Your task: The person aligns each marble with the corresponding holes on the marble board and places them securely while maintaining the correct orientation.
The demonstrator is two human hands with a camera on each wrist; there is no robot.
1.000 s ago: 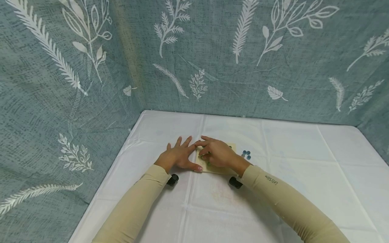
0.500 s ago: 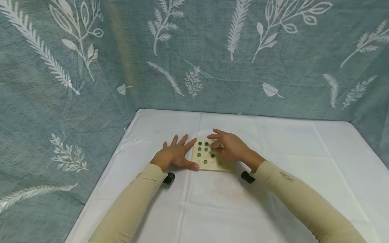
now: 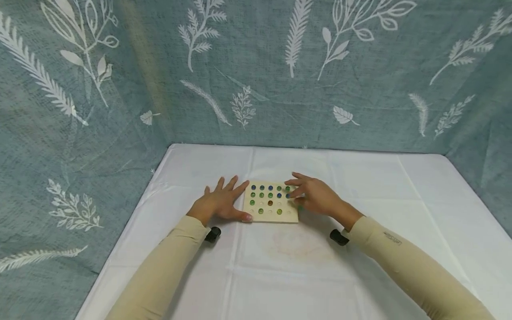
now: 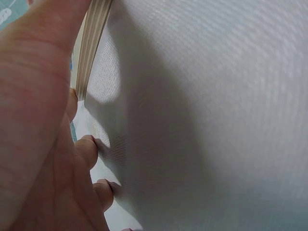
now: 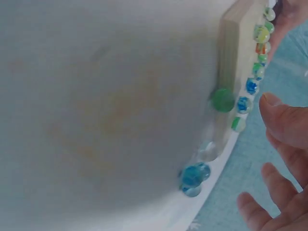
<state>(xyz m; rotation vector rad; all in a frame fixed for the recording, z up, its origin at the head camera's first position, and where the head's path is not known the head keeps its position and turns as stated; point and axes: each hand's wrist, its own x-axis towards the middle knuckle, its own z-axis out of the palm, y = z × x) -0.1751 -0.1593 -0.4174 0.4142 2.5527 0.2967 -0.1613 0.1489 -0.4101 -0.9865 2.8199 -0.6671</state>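
A pale wooden board (image 3: 264,218) lies on the white table, its upper two rows of holes filled with blue and green marbles. Lower down sit a brown marble (image 3: 270,203) and a yellow-green marble (image 3: 279,211) among bare holes. My left hand (image 3: 222,202) is spread flat, thumb and index finger at the board's left edge. Over the right end hovers my right hand (image 3: 318,195), fingers loosely bent, with nothing between them in the right wrist view. A loose green marble (image 5: 223,100) rests beside the board's right edge.
Several loose blue marbles (image 5: 192,175) and a clear marble (image 5: 209,151) lie on the table past the board's right end, hidden behind the right hand in the head view. A patterned blue-green curtain (image 3: 256,120) hangs behind the table (image 3: 264,275).
My right hand has moved rightward from the board's left part to its right end, uncovering the marbles. The left hand stays at the edge. The head view has turned slightly right.
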